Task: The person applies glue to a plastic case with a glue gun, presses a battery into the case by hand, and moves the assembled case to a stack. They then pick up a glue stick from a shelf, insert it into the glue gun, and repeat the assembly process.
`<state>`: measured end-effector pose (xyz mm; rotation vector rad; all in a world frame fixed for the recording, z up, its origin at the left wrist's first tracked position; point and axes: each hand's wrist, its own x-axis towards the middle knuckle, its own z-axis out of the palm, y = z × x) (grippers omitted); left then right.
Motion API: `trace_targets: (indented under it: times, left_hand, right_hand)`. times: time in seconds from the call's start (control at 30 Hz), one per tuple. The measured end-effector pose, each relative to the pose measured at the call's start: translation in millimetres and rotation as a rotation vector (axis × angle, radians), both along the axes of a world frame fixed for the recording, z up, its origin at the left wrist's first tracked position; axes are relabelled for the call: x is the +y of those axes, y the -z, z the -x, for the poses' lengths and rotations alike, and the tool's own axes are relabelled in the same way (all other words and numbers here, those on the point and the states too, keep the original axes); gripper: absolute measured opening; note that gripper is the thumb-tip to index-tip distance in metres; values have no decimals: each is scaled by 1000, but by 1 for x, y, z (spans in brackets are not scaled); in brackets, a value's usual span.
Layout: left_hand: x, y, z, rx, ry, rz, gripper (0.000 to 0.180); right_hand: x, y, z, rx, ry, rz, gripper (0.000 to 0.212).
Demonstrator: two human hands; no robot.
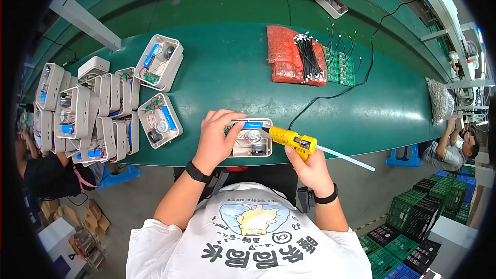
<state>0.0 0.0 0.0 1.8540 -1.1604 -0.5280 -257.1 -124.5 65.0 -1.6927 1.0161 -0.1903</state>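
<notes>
A yellow hot glue gun (290, 138) is in my right hand (311, 169), fingers wrapped round its handle. A pale glue stick (345, 158) sticks out of its back end. Its nozzle tip meets the right side of a white plastic housing (269, 147), by a blue cylindrical battery (252, 125). My left hand (219, 137) grips the housing's left end, thumb close to the battery. Inside the housing are a round white part (254, 135) and a dark speaker-like part (258, 149). Part of a green circuit board is hidden by the left hand.
Several similar housings (77, 111) are stacked at left; two open ones (160, 120) lie nearer. Behind are red bubble wrap (281, 67), black cables (309, 58) and green circuit boards (341, 67). A black cord (330, 96) crosses the table. Another person (452, 144) sits at right.
</notes>
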Motion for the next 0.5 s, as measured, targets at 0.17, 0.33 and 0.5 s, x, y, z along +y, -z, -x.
trace_targets:
  times: [0.17,0.33,0.5]
  left_hand:
    - [-2,2,-4,22,-3,23,18]
    - [4,1,-6,-10,56,14,25]
    - [10,-13,-6,-42,139,-50,45]
  right_hand:
    - [3,2,-3,-6,7,-5,31]
    - [7,-2,-7,-83,29,51,28]
    - [11,9,-26,-93,-128,188,27]
